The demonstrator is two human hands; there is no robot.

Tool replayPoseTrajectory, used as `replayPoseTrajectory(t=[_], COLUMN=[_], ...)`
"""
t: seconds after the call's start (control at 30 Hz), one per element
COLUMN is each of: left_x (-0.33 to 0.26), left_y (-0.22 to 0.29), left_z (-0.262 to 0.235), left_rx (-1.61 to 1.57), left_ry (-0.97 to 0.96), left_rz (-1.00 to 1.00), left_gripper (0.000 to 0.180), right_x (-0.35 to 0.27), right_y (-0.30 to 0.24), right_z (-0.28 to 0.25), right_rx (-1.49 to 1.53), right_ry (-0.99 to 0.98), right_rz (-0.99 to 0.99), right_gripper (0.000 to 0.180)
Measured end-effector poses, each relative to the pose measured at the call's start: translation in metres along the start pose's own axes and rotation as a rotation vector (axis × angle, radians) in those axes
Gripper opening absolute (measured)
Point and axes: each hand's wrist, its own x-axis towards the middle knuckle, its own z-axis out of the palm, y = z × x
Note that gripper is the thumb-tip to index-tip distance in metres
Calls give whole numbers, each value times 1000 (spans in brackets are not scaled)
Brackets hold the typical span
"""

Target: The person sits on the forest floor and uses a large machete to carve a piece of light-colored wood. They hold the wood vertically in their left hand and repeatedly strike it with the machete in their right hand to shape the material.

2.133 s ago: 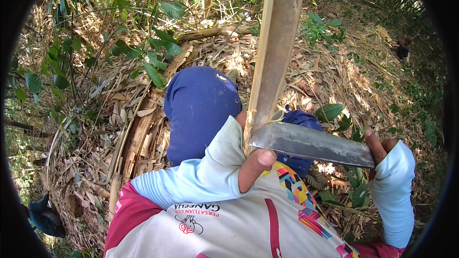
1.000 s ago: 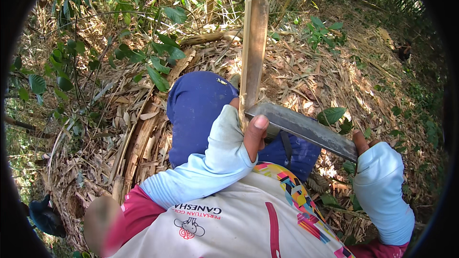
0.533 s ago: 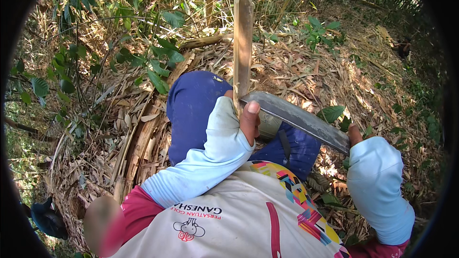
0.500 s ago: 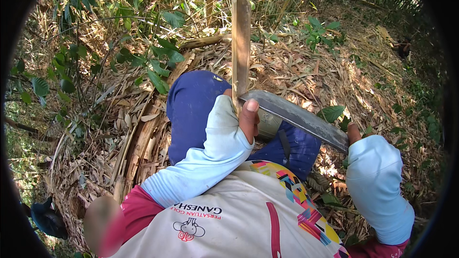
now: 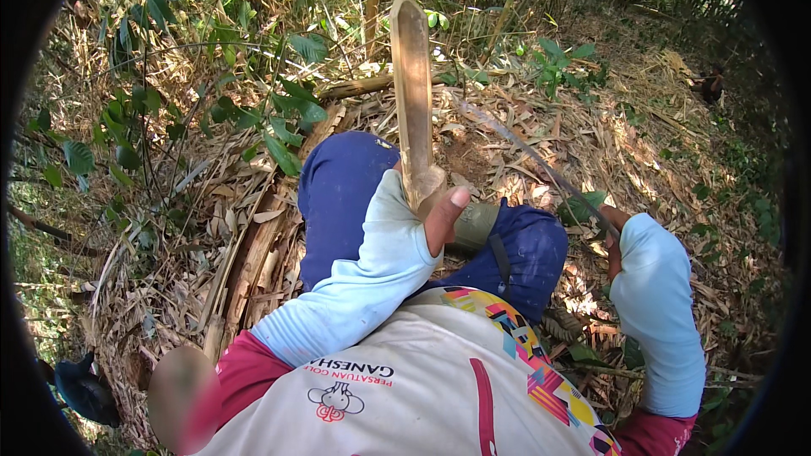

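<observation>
Bright dappled sunlight, hard shadows, sharp centre, fisheye bending, black rim.

Left hand [image 5: 441, 213] gripping upright bamboo slat [image 5: 411, 93]; right hand [image 5: 615, 228] gripping machete [image 5: 528, 152].

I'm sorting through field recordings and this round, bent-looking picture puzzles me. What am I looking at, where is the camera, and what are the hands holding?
The picture comes from a wide fisheye camera worn on a person's head, looking down at their own body and arms; that lens is why straight edges bend near the rim. There is no machine, only two bare hands in long light-blue sleeves. The left hand has its grip closed around the lower end of a split bamboo slat, which stands upright over the blue-trousered knees. The right hand grips the handle of a long blade, seen almost edge-on, reaching up and left away from the slat without touching it. Below lies ground covered in dry bamboo leaves and husks, with green plants to the left and a dark bundle at lower left.
</observation>
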Motion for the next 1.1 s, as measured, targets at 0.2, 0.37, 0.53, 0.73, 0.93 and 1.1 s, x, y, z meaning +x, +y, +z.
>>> replayPoseTrajectory(t=[0.2,0.37,0.53,0.73,0.93,1.1], left_x=[-1,-1,1,5,6,7], left_y=[16,9,7,4,10,8], left_z=[-14,-25,-35,-43,-39,-42], left_rx=[-96,-287,-364,-466,-392,-463], left_ry=[-228,-343,-353,-415,-469,-542], left_rz=[-195,-269,-311,-362,-316,-421], left_gripper=[53,44,45,54,56,58], right_x=[19,38,33,7,10,24], right_y=[-3,-18,-26,-2,-7,-11], right_z=[34,72,112,145,134,120], right_rx=[735,1134,1390,1727,1746,1663], right_ry=[-29,-84,-98,145,168,87], right_rz=[194,238,325,297,461,314], right_gripper=[32,45,53,44,36,29])
